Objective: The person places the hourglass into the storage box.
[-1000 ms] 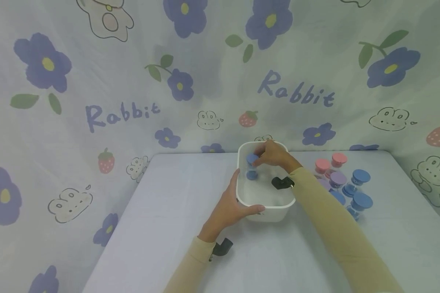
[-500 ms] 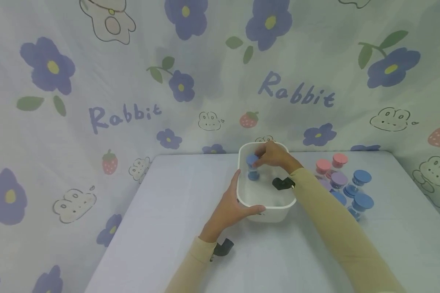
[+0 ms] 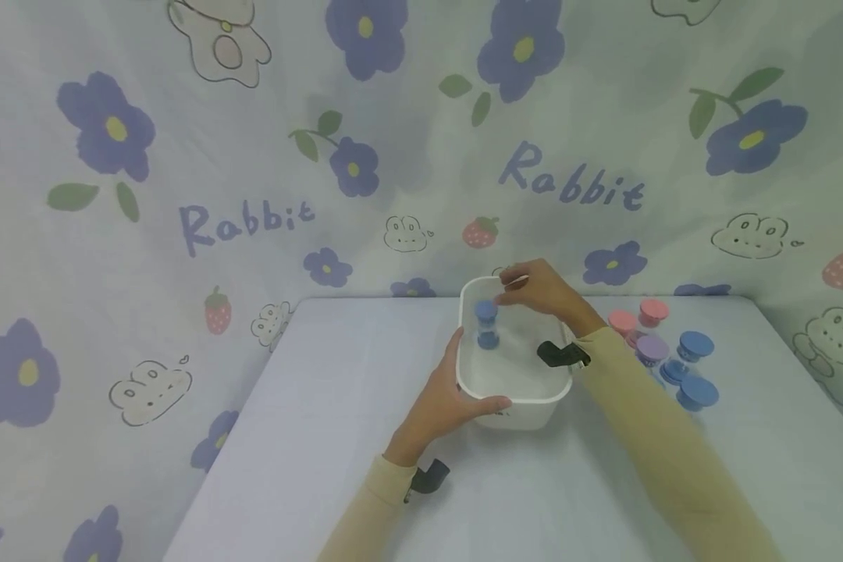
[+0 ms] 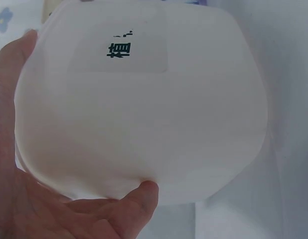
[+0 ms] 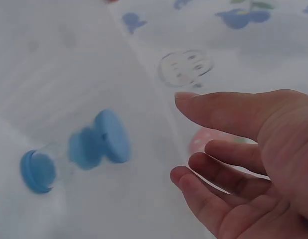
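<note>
A blue sand timer stands upright inside a white plastic bin, near its left wall. My left hand grips the bin's near left corner, with the thumb lying along the front wall. The left wrist view shows the bin's wall with dark printed characters and the thumb pressed to it. Over the bin's far side, my right hand is apart from the timer and holds nothing. In the right wrist view its fingers are loosely bent, with the blue timer off to the left.
Several more sand timers stand right of the bin: pink, purple and blue. My right forearm partly hides them. A patterned cloth hangs behind the white table.
My right hand has let go of the blue sand timer and moved up and to the right. The timer stays standing in the bin. My left hand keeps its hold on the bin.
</note>
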`<state>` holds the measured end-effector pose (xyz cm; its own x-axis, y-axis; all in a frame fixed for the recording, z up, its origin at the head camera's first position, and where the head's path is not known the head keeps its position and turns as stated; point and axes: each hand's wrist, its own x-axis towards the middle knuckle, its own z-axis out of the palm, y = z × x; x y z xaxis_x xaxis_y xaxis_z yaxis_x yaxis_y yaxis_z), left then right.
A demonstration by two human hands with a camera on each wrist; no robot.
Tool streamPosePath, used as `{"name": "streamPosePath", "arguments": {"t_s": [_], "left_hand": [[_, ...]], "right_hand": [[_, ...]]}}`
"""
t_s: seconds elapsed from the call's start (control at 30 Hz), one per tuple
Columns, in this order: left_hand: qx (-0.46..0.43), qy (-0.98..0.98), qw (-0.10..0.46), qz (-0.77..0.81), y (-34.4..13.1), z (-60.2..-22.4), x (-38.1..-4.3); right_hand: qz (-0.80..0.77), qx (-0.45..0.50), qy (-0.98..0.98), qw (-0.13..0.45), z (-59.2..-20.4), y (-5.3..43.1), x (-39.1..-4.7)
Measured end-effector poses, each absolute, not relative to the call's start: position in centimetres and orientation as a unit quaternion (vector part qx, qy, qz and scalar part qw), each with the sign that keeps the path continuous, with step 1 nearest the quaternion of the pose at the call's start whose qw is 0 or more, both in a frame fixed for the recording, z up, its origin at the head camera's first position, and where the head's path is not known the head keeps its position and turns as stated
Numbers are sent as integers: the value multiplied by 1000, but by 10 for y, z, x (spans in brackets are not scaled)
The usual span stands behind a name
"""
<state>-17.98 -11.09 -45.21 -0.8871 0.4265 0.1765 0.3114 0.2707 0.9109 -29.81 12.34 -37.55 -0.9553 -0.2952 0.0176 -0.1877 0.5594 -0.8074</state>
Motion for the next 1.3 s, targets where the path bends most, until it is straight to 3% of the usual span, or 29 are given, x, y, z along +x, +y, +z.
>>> {"name": "streamPosePath", "arguments": {"t_s": [0.57,1.13,1.3], "left_hand": [[212,803,55,554,-109,-450,-178],[198,816,52,540,-109,-450,-178],[192,817,55,541,-110,-450,-177]], "right_hand": [[-486,-91,868,-42,-337,202,-210],[-505,44,846,-165,-368,300,-165],[-487,88,851,-173,-382,317,-161]]}}
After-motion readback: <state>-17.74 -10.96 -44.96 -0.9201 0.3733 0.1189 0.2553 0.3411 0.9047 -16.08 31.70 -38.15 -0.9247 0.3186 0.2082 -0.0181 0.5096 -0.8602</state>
